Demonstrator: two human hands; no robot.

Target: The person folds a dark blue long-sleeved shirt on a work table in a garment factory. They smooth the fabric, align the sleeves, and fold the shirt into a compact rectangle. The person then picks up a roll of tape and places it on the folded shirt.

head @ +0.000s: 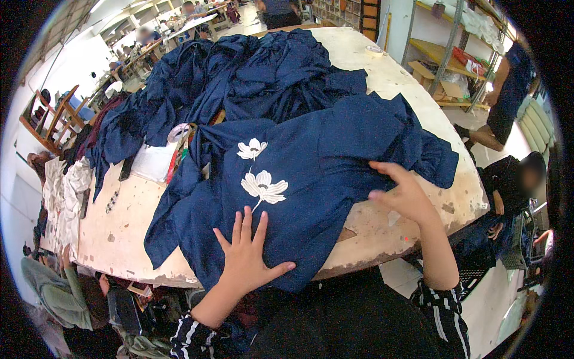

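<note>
A navy blue garment [296, 157] with white embroidered flowers [263, 186] lies spread over the near part of the worktable. My left hand [246, 258] rests palm down on its lower part, fingers spread, just below the lower flower. At the garment's right side is my right hand [399, 193], with thumb and fingers apart at the cloth's edge; whether the fingertips touch the cloth is hard to tell. Behind it a large heap of navy cloth [269, 67] covers the far side of the table.
The pale wooden worktable [130, 242] has a worn edge. On it are a tape roll [178, 133], white paper [152, 161], another tape roll [374, 50] and white cloth [74, 202]. One person [506, 193] sits at right, another [58, 291] at lower left. Metal shelves [444, 54] stand back right.
</note>
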